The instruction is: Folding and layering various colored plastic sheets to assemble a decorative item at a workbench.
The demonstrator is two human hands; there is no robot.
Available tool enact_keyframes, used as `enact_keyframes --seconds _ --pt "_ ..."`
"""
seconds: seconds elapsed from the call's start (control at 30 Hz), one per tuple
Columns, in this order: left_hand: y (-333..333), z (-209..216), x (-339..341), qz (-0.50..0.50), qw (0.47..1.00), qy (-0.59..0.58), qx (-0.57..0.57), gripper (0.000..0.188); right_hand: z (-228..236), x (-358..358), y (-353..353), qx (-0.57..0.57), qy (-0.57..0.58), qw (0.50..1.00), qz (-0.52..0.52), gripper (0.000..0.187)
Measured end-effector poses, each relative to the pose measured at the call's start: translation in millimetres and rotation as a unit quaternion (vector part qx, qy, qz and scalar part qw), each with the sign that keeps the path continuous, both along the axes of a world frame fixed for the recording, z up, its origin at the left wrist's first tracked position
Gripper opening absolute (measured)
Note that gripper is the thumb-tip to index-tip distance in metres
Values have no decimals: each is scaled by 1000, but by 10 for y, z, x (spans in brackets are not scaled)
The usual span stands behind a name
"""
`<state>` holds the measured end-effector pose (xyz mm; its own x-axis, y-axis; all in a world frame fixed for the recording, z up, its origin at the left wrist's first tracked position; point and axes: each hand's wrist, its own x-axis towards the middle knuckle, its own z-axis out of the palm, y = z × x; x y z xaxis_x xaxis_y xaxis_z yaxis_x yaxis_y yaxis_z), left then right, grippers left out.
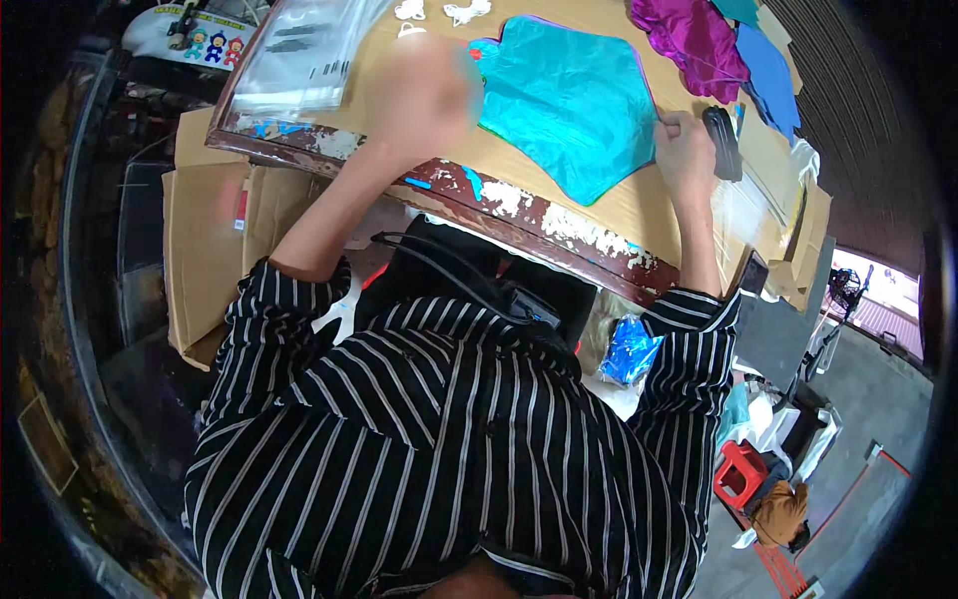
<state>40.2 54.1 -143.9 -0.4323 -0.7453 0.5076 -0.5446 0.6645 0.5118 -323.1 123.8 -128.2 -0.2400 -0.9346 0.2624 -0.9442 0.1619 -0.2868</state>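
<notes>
A teal piece of shiny fabric (pixel 569 105) with a thin purple edge lies spread flat on the brown tabletop (pixel 639 215). My right hand (pixel 686 155) is closed at the fabric's right edge, thumb and forefinger pinching it. At the fabric's left edge is my left hand (pixel 424 100), smeared so that its fingers cannot be made out. A small red and blue detail shows on the fabric beside that hand. Just right of my right hand sits a dark oblong object (pixel 720 143). Small bundles of white cord (pixel 466 11) lie beyond my left hand.
See-through plastic bags (pixel 299 60) are stacked at the table's far left. Magenta fabric (pixel 696 45) and blue fabric (pixel 768 80) lie far right. Cardboard boxes (pixel 205 250) stand left of the table. A blue plastic packet (pixel 629 351) sits below the worn front edge, and a red stool (pixel 740 474) stands right.
</notes>
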Motion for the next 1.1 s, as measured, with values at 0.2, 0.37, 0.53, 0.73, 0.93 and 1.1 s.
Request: enact_keyframes --seconds 0.2,0.37,0.53,0.73,0.93,1.1 --pt "86 -28 -76 39 999 6 18 16 29 98 1 1 -10 1000 -18 21" --pt "97 -80 -169 47 998 34 40 17 81 99 55 26 6 998 -59 21" --pt "47 -126 -141 40 997 35 49 17 102 78 58 4 -1 998 -58 22" --pt "122 -4 -161 56 996 6 64 30 10 -297 8 -21 -89 995 40 23" --pt "153 19 -241 82 993 -43 71 39 77 -215 -4 -8 -98 992 85 31" --pt "157 31 -253 69 994 -40 75 39 71 -274 -9 3 -127 989 76 32"
